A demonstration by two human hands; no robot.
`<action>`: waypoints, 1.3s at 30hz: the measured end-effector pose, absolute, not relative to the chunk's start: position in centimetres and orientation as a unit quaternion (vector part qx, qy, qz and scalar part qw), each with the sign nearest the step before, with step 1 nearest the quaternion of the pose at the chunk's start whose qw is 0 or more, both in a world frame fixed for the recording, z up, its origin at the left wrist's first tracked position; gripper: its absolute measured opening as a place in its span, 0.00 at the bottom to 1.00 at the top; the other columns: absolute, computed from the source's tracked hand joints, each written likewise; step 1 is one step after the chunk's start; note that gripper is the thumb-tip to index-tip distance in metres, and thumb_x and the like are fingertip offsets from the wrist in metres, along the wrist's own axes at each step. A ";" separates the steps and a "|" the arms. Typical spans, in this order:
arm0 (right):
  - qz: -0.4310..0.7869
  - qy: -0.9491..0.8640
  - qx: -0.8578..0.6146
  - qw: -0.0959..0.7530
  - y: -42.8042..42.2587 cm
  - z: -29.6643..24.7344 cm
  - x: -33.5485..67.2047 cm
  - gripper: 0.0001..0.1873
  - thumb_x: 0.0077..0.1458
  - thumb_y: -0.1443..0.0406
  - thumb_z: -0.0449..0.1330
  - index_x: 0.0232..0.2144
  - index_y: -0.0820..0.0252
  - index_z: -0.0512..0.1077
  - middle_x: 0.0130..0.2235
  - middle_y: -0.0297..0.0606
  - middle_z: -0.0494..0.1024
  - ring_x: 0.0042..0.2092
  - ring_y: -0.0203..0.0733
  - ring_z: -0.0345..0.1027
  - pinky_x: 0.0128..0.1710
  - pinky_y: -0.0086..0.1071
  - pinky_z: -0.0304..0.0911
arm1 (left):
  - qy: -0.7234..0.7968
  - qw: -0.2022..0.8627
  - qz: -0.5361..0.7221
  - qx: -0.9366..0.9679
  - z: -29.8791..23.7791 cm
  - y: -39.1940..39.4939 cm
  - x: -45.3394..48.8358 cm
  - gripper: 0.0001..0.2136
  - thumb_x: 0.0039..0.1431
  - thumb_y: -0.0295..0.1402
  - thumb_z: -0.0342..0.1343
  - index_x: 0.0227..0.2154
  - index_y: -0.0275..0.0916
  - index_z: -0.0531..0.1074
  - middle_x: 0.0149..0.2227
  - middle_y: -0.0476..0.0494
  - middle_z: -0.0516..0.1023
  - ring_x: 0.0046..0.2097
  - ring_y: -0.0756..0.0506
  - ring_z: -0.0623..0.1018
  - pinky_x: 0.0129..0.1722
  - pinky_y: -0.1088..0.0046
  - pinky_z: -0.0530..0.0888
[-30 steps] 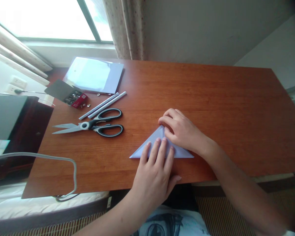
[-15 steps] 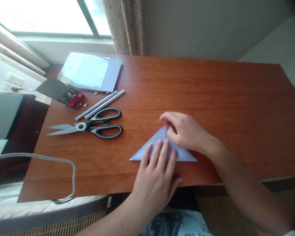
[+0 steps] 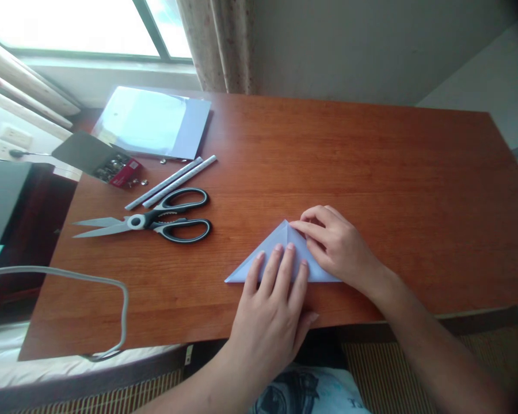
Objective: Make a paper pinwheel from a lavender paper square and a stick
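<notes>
A pale blue sheet of paper [image 3: 271, 251], folded into a triangle, lies flat on the wooden table [image 3: 371, 172] near its front edge. My left hand [image 3: 271, 313] rests on the triangle's lower middle with its fingers stretched out flat and pressing down. My right hand [image 3: 336, 247] lies on the triangle's right slope, its fingers held together and its fingertips at the top corner. The right part of the paper is hidden under that hand.
Black-handled scissors [image 3: 155, 221] lie to the left of the paper. Beyond them are two thin white sticks [image 3: 172, 181], an open red box of metal clips [image 3: 114, 167] and a glossy folder [image 3: 155, 122]. A grey cable [image 3: 121, 299] hangs off the table's left front corner.
My right hand has slid from the triangle's tip down along its right slope. My left hand keeps pressing in the same place. The view has shifted slightly.
</notes>
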State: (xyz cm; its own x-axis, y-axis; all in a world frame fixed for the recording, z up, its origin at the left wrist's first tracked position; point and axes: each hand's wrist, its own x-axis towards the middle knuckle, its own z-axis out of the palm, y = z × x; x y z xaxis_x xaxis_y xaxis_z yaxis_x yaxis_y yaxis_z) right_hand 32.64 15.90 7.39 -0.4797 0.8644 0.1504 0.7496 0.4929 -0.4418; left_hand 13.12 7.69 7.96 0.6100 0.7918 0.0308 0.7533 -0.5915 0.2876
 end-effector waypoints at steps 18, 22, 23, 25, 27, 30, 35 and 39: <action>0.180 -0.843 -0.468 0.194 15.9 7.9 32.7 0.16 0.64 0.72 0.53 0.48 0.58 0.77 0.46 0.46 0.78 0.47 0.51 0.71 0.50 0.47 0.71 | 0.450 0.116 0.082 0.882 7.9 8.0 13.7 0.30 0.67 0.48 0.50 0.65 0.34 0.63 0.70 0.30 0.60 0.71 0.30 0.59 0.69 0.47 0.53; 0.210 -0.800 -0.517 0.223 16.3 8.4 31.7 0.21 0.61 0.74 0.54 0.55 0.60 0.71 0.52 0.49 0.78 0.54 0.53 0.71 0.57 0.51 0.69 | 0.450 0.115 0.078 0.882 7.9 7.9 13.7 0.31 0.67 0.48 0.49 0.66 0.34 0.62 0.71 0.31 0.59 0.71 0.30 0.59 0.69 0.47 0.53; 0.241 -0.775 -0.533 0.240 16.2 8.7 31.5 0.23 0.61 0.73 0.55 0.58 0.60 0.69 0.55 0.50 0.76 0.56 0.53 0.71 0.58 0.51 0.69 | 0.451 0.116 0.077 0.882 7.9 7.9 13.7 0.31 0.67 0.48 0.49 0.66 0.34 0.61 0.71 0.31 0.58 0.71 0.30 0.58 0.69 0.47 0.53; 0.340 -0.710 -0.551 0.277 16.0 9.2 31.4 0.27 0.61 0.71 0.56 0.61 0.57 0.64 0.60 0.49 0.73 0.60 0.51 0.69 0.59 0.49 0.70 | 0.451 0.117 0.076 0.881 7.9 7.8 13.7 0.31 0.67 0.49 0.49 0.67 0.33 0.61 0.71 0.30 0.58 0.71 0.31 0.58 0.69 0.47 0.53; 0.447 -0.647 -0.543 0.293 15.9 9.9 31.6 0.29 0.62 0.69 0.56 0.63 0.52 0.60 0.62 0.46 0.71 0.64 0.48 0.66 0.59 0.47 0.71 | 0.453 0.119 0.077 0.880 8.0 7.7 13.6 0.31 0.68 0.48 0.49 0.67 0.33 0.61 0.71 0.30 0.58 0.72 0.31 0.57 0.69 0.47 0.52; 0.531 -0.599 -0.526 0.288 16.3 11.0 32.3 0.28 0.63 0.69 0.55 0.64 0.47 0.59 0.64 0.44 0.70 0.67 0.48 0.62 0.62 0.50 0.68 | 0.456 0.120 0.080 0.878 7.9 7.5 13.7 0.32 0.67 0.49 0.49 0.67 0.34 0.60 0.71 0.31 0.57 0.72 0.31 0.57 0.69 0.47 0.53; 0.561 -0.592 -0.517 0.261 17.1 11.7 33.2 0.30 0.62 0.69 0.56 0.64 0.47 0.59 0.64 0.44 0.71 0.66 0.50 0.64 0.64 0.54 0.65 | 0.460 0.124 0.086 0.875 7.9 7.5 13.7 0.31 0.67 0.48 0.50 0.67 0.35 0.61 0.71 0.31 0.57 0.71 0.31 0.58 0.69 0.47 0.53; 0.569 -0.579 -0.531 0.241 16.2 11.8 34.7 0.29 0.62 0.66 0.59 0.63 0.48 0.61 0.63 0.44 0.71 0.66 0.50 0.64 0.64 0.54 0.64 | 0.459 0.129 0.090 0.874 7.9 7.6 13.6 0.32 0.67 0.48 0.51 0.67 0.34 0.61 0.72 0.31 0.56 0.71 0.30 0.58 0.69 0.47 0.54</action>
